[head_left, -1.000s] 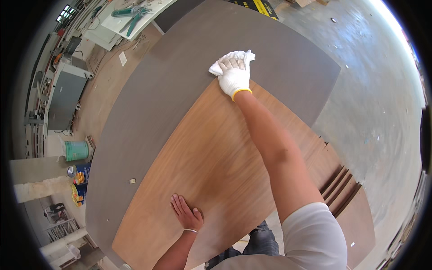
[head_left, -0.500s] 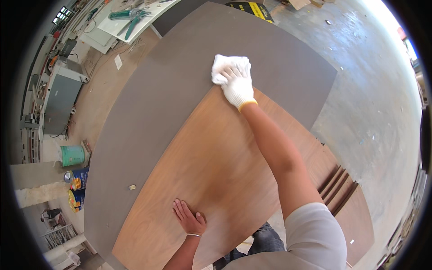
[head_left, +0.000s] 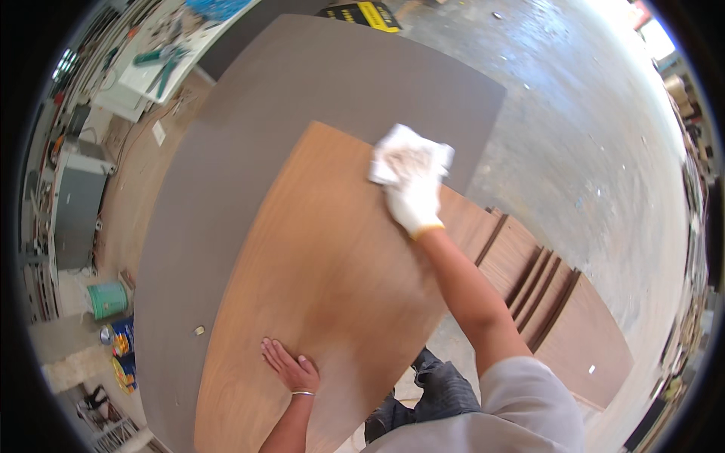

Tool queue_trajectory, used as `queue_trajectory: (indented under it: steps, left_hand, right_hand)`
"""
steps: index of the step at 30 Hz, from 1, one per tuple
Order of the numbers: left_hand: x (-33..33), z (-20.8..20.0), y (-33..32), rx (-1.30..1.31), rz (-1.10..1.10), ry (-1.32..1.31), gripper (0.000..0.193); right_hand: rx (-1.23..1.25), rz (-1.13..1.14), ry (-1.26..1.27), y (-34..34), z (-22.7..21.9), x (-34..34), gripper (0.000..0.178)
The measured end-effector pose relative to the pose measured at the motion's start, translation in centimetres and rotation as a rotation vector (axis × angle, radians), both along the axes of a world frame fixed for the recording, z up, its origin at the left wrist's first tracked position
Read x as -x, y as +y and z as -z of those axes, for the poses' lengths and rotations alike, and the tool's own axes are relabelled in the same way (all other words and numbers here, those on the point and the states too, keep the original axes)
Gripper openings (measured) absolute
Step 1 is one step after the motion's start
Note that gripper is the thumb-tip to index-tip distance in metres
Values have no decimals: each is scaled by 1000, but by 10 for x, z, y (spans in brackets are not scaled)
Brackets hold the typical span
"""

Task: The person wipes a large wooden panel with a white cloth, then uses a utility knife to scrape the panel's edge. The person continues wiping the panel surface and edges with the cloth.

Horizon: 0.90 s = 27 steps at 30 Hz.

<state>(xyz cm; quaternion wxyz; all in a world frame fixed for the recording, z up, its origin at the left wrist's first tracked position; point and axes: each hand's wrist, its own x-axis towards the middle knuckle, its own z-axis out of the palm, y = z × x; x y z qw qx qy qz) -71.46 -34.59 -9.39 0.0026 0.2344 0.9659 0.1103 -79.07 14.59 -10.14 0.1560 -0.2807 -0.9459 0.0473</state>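
Observation:
A wood-grain panel (head_left: 302,249) lies in front of me on top of a larger grey-brown board (head_left: 196,219). My right hand (head_left: 415,205), in a white knit glove with a yellow cuff, presses a white cloth (head_left: 427,155) across the panel's far right edge. Motion blurs its fingers, and the cloth has a brownish patch in the middle. My left hand (head_left: 291,368) is bare, with a band at the wrist. It lies flat on the nearer left part of the panel, fingers stretched out.
At the right, several wood-grain boards (head_left: 589,340) are stacked in steps. A small pale piece (head_left: 198,331) rests on the grey-brown board. Far left stands a white table (head_left: 185,64) with a green caulking gun (head_left: 160,64). A green bucket (head_left: 107,300) and cans (head_left: 124,371) stand on the left floor.
My right hand has swept the cloth from the panel's far corner along its edge toward the right and nearer. My left hand stays flat on the panel. The view has shifted to the right.

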Motion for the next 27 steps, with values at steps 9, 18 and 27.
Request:
queue_trajectory:
  steps: [9,18,27]
  left_hand:
    - [-7,2,-15,61,-6,51,71]
    - [-2,7,-10,55,-10,51,71]
    - [-5,-2,-9,33,-59,-9,73]
  right_hand:
    - [233,171,-46,14,-11,-177,60]
    - [329,268,-37,21,-10,-180,61]
    - [381,215,-160,21,-27,-145,69]
